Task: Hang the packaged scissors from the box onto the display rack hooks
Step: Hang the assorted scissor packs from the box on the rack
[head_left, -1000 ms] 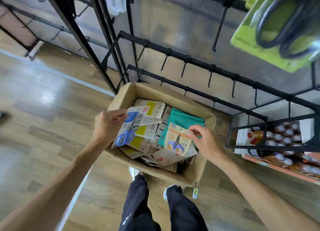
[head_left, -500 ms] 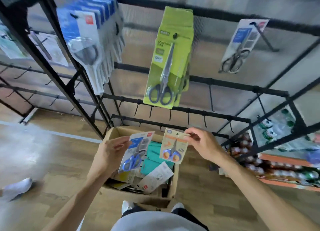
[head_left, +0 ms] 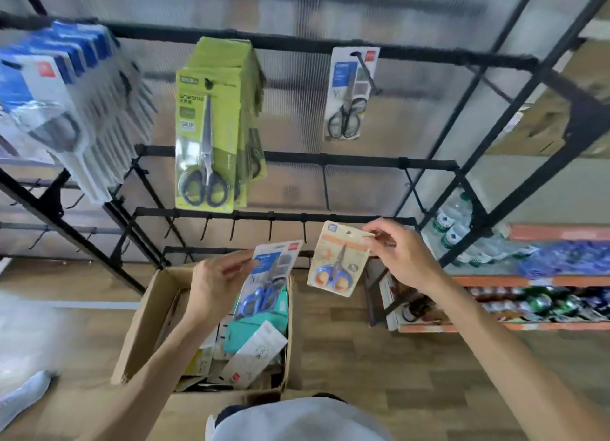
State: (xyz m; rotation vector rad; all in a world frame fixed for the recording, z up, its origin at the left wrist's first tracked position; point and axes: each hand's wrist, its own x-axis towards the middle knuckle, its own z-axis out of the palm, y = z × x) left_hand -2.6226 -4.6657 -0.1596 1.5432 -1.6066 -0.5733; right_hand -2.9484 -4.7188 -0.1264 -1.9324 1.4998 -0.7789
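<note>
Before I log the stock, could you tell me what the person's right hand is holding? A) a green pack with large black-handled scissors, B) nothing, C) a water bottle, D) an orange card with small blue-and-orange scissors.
D: the right hand pinches the top corner of the orange card of small scissors.

Matt cardboard box (head_left: 145,321); black metal rack (head_left: 330,49); wood-grain floor (head_left: 379,358).

At my three o'clock a low orange shelf (head_left: 541,280) carries rows of small bottles (head_left: 515,305), too blurred for me to read, with clear water bottles (head_left: 454,224) standing above them behind the frame. A wooden floor (head_left: 379,358) lies under me, and a pale shoe (head_left: 23,396) sits at my eight o'clock.
</note>
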